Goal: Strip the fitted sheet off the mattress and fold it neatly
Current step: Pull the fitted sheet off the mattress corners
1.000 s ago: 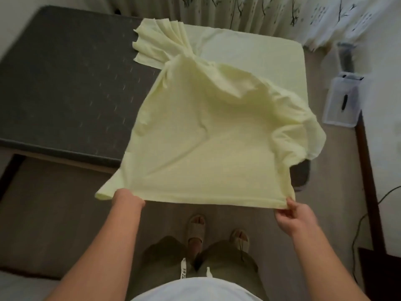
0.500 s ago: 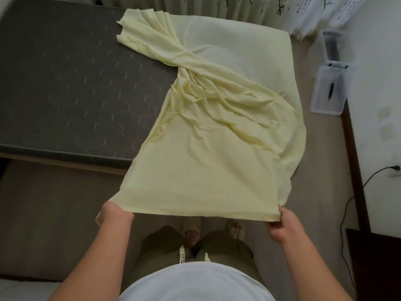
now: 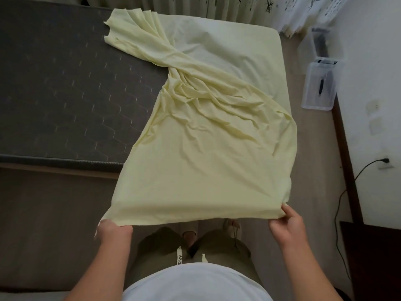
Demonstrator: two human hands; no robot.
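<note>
Settling from its billow, the sheet (image 3: 206,166) now drapes the mattress (image 3: 65,83).

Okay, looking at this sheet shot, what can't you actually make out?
Head view, the only one:
- Fingers of the left hand: tucked under the fitted sheet edge it grips.
- Right part of the mattress: covered by the sheet; its left end is cut by the frame edge.
- Dark item in the clear box: too small to identify.
</note>
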